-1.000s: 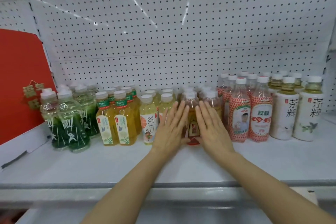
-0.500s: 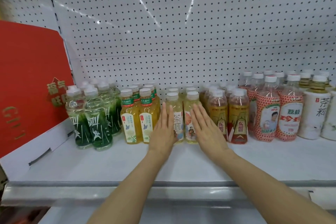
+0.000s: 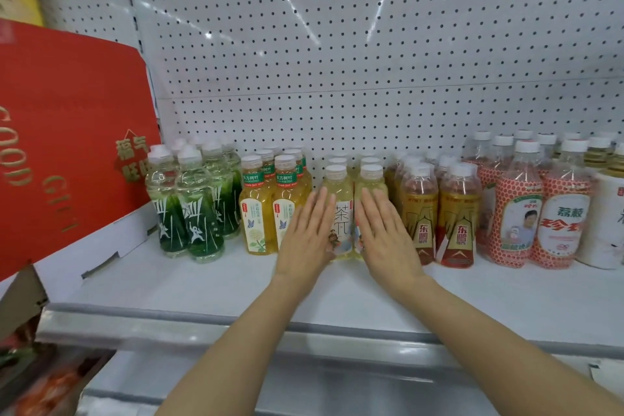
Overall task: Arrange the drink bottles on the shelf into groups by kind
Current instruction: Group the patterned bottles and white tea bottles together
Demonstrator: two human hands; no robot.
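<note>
A: Delta vs 1 s ago: both hands slid left along the shelf, off the brown-amber bottles and onto the pale yellow tea group. Same flat-palm pose.

B: Hand state?

A: Left hand (image 3: 308, 237) flat, fingers straight and together, palm facing right, pressed on the left side of the front pale yellow tea bottles (image 3: 341, 213). Right hand (image 3: 385, 237) mirrors it on their right side. Nothing gripped, no curl, just bracketing the pair between two released palms.

B: So the pair is squeezed?

A: Contact on both sides, yes. How hard, can't tell. Bottles upright, white caps, more of the same kind lined up behind.

B: Neighbours?

A: Just left of the left hand: yellow tea bottles with green neck bands (image 3: 256, 209), two columns, touching or nearly touching the hand's back. Further left: clear bottles with green grass-pattern labels (image 3: 197, 213), a small gap between the groups. Just right of the right hand: amber bottles with red-and-gold labels (image 3: 456, 216), also in columns. Then red-dotted label bottles (image 3: 516, 223), then white-label bottles (image 3: 604, 223) cut by the frame edge.

B: Sorted, then?

A: Each visible group is one kind, front rows roughly in line near the middle of the white shelf (image 3: 202, 287).

B: Surroundings?

A: White pegboard back panel (image 3: 337, 44). Red gift box (image 3: 67, 132) with gold lettering leans at the far left end, close to the green bottles.
</note>
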